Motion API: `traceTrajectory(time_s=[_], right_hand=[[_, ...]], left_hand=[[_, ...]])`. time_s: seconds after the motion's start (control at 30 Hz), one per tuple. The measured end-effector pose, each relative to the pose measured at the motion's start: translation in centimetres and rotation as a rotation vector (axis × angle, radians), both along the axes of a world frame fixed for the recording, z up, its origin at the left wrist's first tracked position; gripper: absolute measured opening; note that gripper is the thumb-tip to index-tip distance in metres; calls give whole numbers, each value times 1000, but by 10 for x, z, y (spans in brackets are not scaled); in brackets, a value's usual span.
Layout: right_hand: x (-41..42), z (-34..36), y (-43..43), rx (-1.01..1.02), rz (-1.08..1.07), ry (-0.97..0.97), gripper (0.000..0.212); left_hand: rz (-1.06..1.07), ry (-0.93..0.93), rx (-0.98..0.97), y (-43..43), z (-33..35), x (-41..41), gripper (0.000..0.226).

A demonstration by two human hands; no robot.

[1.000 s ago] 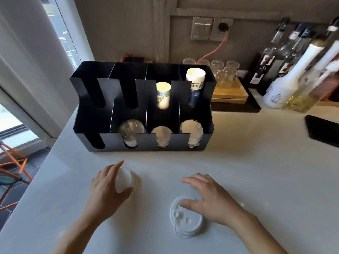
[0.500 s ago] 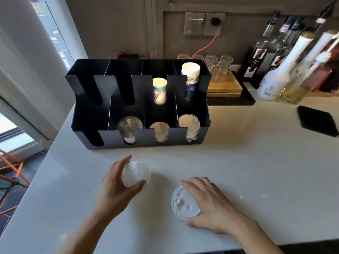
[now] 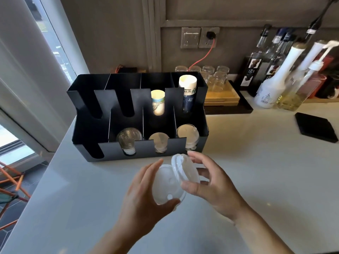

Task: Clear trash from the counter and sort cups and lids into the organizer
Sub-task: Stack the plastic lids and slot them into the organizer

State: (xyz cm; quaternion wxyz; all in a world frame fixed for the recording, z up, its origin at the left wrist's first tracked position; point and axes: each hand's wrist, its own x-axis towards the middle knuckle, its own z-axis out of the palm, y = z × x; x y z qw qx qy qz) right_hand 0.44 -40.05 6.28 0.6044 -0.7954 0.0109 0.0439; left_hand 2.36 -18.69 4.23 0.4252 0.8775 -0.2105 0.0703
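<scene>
Left hand (image 3: 143, 197) grip curled round a translucent lid (image 3: 165, 186), above the desk (image 3: 73, 208). Right hand (image 3: 216, 186) grip pinches a white sip lid (image 3: 186, 171), tilted, touching the first lid's edge; both just in front of the black organizer (image 3: 143, 150).

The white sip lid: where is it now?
In the head view the white sip lid is low at centre, in the right hand, against the translucent lid in the left hand, just before the black organizer.
</scene>
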Motion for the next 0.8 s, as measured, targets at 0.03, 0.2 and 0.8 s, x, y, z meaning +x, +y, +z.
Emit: traceTrajectory(time_s=[0.03, 0.2, 0.8], right_hand=[[3, 1, 3, 13, 28, 29, 77], [10, -2, 4, 225, 62, 110, 67], [49, 64, -22, -315, 585, -143, 92]], left_hand=[[-19, 11, -36, -3, 1, 1, 90], [-60, 282, -405, -5, 2, 15, 89], [-560, 801, -759, 5, 36, 71, 98]])
